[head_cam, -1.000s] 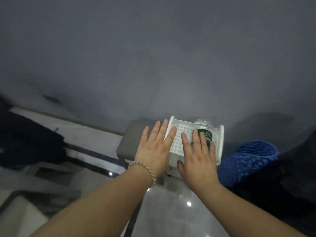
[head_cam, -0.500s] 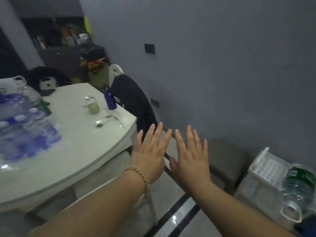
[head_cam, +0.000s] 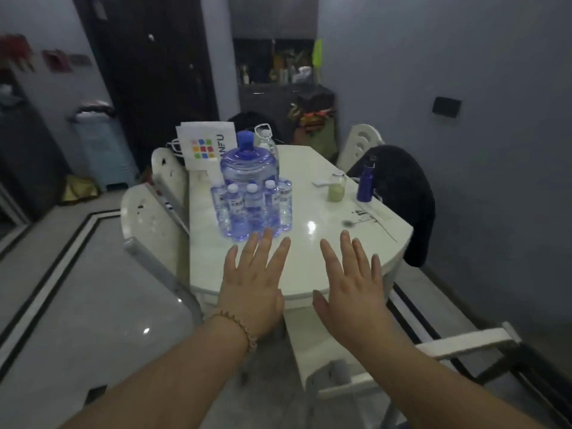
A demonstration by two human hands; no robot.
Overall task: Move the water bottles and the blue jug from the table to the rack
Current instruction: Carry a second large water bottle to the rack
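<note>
A big blue jug (head_cam: pixel 247 164) with a blue cap stands on the white table (head_cam: pixel 309 258). Several small clear water bottles (head_cam: pixel 252 209) cluster in front of it. A larger clear bottle (head_cam: pixel 266 140) with a handle stands behind the jug. My left hand (head_cam: pixel 255 283) is spread flat, fingertips just short of the nearest small bottle. My right hand (head_cam: pixel 351 283) is also spread flat over the table's near edge. Both hold nothing. The rack is out of view.
A glass jar (head_cam: pixel 336 187) and a dark blue flask (head_cam: pixel 366 184) stand at the table's right. A white paper bag (head_cam: pixel 205 144) stands behind the jug. White chairs (head_cam: pixel 148 224) ring the table; one (head_cam: pixel 402 196) carries a dark jacket. Another chair (head_cam: pixel 340 366) is below my hands.
My view swung left from the white rack on the floor to the table. Both hands stayed spread and empty and are now over the table's near edge.
</note>
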